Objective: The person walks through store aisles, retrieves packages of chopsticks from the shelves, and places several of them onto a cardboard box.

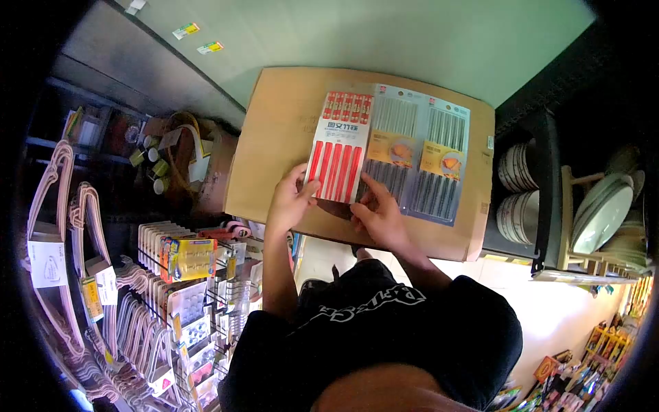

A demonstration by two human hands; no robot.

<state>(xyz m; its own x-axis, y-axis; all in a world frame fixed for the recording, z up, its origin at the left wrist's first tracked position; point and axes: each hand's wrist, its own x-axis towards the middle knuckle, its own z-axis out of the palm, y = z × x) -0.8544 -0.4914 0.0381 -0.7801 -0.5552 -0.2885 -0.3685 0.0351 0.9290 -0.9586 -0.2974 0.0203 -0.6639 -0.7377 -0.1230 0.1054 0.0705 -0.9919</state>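
Observation:
A pack of red chopsticks (335,152) with a white printed card lies over or just above a large cardboard box (271,130). My left hand (291,199) grips its lower left edge, thumb on the front. At the lower right corner, my right hand (379,211) pinches the same pack with bent fingers. Right beside it are two packs of dark and silver chopsticks, one (392,147) next to the red pack and the other (443,165) farther right. Both carry yellow food-picture labels and lie flat on the cardboard.
Clothes hangers (51,178) and hanging blister packs (192,259) fill the left side. Stacked bowls (516,216) and plates (604,213) stand on a dark shelf at right. Behind the box rises a pale green panel (384,34). Several small goods (570,384) sit at the lower right.

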